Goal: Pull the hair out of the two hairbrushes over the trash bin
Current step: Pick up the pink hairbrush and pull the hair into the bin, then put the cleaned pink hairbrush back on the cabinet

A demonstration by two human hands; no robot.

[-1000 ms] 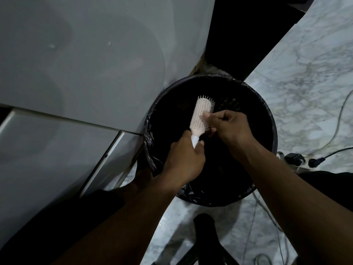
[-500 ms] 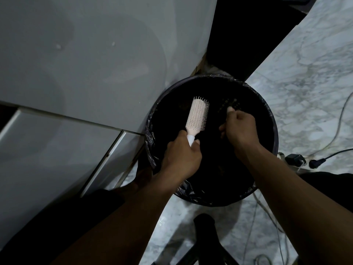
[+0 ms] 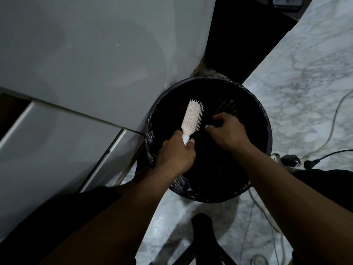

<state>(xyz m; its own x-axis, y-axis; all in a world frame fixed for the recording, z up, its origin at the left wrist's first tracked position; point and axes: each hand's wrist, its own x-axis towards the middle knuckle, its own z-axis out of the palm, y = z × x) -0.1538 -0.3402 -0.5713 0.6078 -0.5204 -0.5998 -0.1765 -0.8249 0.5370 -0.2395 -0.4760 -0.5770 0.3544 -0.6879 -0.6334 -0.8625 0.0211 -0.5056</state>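
A pale pink hairbrush (image 3: 192,117) with a white handle is held upright over the round black trash bin (image 3: 266,134), bristles facing me. My left hand (image 3: 175,153) is closed around its handle. My right hand (image 3: 227,131) hovers over the bin just right of the brush, thumb and forefinger apart and pointing toward the bristles, not touching them. Whether any hair is pinched in those fingers is too dark to tell. Only one brush is in view.
The bin, lined with a black bag, stands against a white cabinet (image 3: 76,73) on the left. A marble floor (image 3: 305,83) lies to the right, with a power strip and plugs (image 3: 286,159) and cables. A black stool leg (image 3: 202,236) is below the bin.
My right hand left the bristles, swung right over the bin, and has now come back toward the brush with fingers apart. The brush tilted slightly left.
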